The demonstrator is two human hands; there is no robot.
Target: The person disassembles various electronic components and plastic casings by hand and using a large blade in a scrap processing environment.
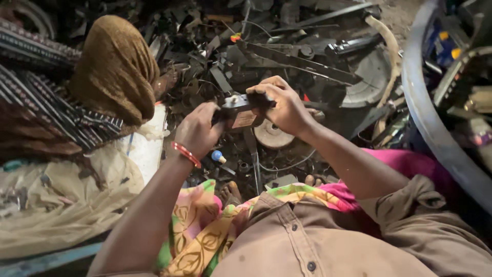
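both hands meet over a heap of dark scrap metal, and between them sits a small dark boxy metal part with a pale label on its face and a silvery knob on top point(241, 110). the left hand point(197, 131), with a red-orange bangle point(186, 154) at the wrist, is curled shut around the part's left end, fingers wrapped under and behind it. the right hand point(282, 105) comes in from the other side and clamps down over the top right edge, fingers folded across it, thumb hidden beneath (so the exact pinch cannot be read). the part's long axis runs roughly left to right, from one palm to the other, its label turned toward the camera; both hands touch it, neither clearly nearer. it is held up off the ground, above a pale round disc point(274, 134) lying in the debris just below the right wrist. a small blue-and-white bulb-shaped piece point(218, 156) lies near the left wrist. to the left a person in an ochre head cloth point(115, 66) crouches, well apart, with no hand near the part. a large grey curved rim point(425, 113) sweeps down the right side.
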